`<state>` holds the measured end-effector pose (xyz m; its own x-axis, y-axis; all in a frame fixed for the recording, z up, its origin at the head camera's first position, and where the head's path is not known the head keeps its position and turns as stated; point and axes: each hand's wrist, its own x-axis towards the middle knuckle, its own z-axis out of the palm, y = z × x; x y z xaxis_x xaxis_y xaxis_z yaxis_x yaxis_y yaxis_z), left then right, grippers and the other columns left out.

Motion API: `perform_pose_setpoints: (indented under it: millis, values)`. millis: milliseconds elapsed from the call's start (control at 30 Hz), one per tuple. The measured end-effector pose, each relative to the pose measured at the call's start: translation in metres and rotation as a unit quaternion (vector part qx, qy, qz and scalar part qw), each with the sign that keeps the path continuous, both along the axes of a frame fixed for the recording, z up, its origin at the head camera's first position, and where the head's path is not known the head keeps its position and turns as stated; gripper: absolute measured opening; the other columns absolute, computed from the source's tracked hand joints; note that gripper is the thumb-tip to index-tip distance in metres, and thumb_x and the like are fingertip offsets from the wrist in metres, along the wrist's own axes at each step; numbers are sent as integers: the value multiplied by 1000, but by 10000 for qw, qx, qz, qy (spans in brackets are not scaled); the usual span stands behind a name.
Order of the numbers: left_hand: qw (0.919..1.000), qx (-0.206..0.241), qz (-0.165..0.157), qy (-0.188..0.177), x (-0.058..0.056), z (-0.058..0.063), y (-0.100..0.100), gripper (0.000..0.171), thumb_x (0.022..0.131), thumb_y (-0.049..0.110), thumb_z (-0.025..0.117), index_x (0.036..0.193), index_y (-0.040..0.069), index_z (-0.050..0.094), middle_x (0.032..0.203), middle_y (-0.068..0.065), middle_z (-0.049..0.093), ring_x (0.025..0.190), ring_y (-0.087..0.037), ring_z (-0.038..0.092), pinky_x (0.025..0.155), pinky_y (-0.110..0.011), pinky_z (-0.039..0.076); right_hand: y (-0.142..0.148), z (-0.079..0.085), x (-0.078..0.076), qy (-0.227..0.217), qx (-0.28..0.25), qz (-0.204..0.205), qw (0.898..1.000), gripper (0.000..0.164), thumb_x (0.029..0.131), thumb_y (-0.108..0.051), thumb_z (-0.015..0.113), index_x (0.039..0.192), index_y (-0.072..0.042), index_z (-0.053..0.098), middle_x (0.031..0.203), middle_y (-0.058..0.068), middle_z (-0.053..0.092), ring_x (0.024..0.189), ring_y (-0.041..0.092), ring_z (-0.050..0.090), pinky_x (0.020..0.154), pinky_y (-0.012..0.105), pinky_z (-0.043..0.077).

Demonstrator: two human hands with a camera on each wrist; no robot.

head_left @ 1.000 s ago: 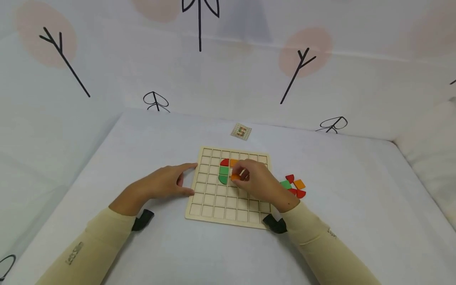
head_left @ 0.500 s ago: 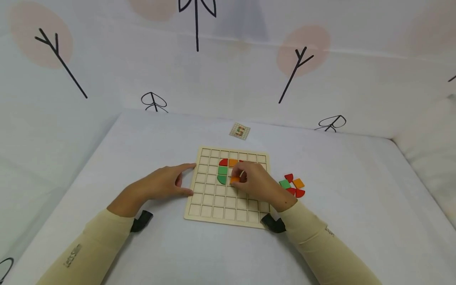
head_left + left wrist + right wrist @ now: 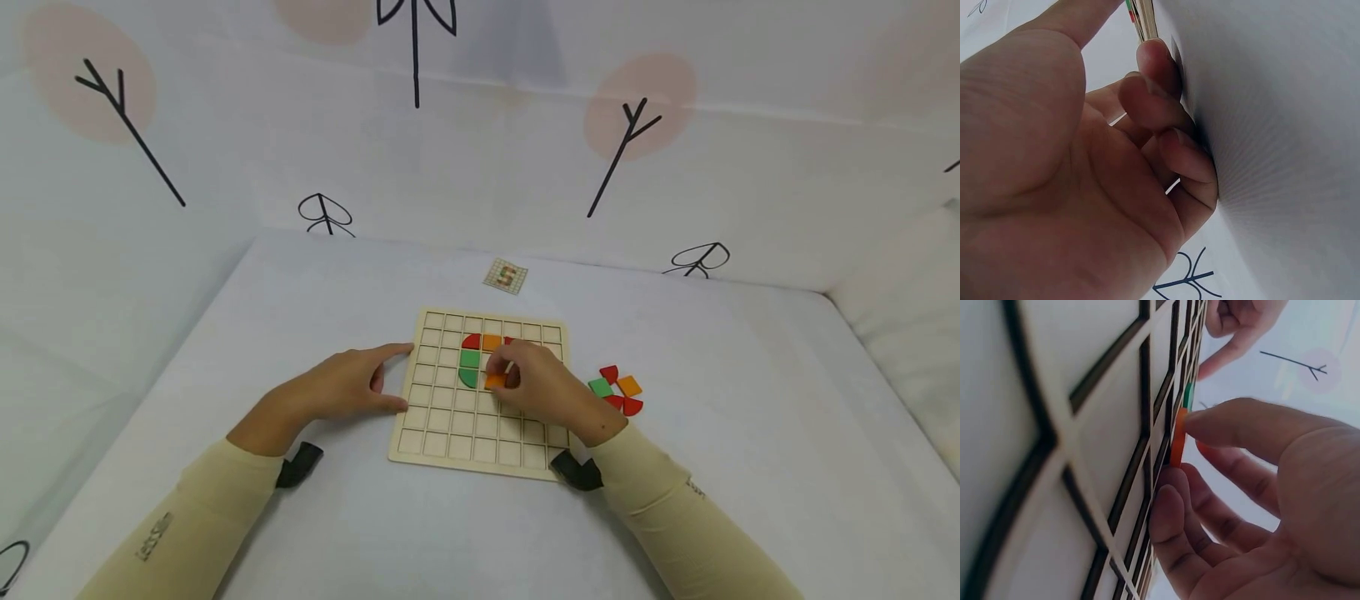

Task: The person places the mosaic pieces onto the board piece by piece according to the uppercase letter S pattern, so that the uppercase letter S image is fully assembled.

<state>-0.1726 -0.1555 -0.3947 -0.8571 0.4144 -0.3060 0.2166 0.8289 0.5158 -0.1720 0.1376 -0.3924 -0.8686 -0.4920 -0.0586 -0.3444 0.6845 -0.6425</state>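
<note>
A wooden grid board (image 3: 442,446) lies flat on the white table. My left hand (image 3: 341,385) touches its left edge with index finger and thumb spread apart; the other fingers curl underneath in the left wrist view. With thumb and fingertips, my right hand (image 3: 543,383) holds an orange square tile (image 3: 495,381) at a cell right of the green quarter-round tile (image 3: 468,378). The right wrist view has the thumb on that orange tile's edge (image 3: 1179,439). Above sit a green square tile (image 3: 469,358), a red quarter-round tile (image 3: 471,342) and another orange square tile (image 3: 491,342). Another red tile (image 3: 508,340) is mostly hidden.
Right of the board lie loose tiles: a green square (image 3: 600,387), an orange square (image 3: 629,386) and several red quarter-rounds (image 3: 632,407). A small card (image 3: 506,276) with a coloured grid pattern lies behind the board. White printed cloth (image 3: 495,167) rises at the back.
The orange tile in my right hand has come down slightly and now lies level at its cell. My left hand stays at the board's edge.
</note>
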Motion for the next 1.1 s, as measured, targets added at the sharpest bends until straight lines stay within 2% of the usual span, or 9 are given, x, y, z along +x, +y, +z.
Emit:
perform_pose_setpoints:
  millis: [200,633,1100]
  values:
    - [10000,-30,38,-56,-1,-1,0,87,83,42,81,155,24,37,77,0,55,67,-14,49,62,-30,40,1,1,1,59,82,142,9998,22,84,2,69,102,-11,68,101,1,63,85,15,57,74,25,51]
    - [10000,-33,33,-33,0,0,0,86,83,42,81,155,24,37,76,0,54,67,-14,49,62,-29,39,-1,1,1,-117,63,-14,9999,20,88,-5,73,106,-12,69,96,-2,66,82,14,56,72,27,50]
    - [10000,-47,68,-46,-1,0,1,87,83,41,81,156,24,36,76,-1,55,67,-14,49,61,-29,40,-1,-2,-1,129,159,91,9997,16,89,-7,73,104,-11,72,100,0,65,79,12,56,67,24,50]
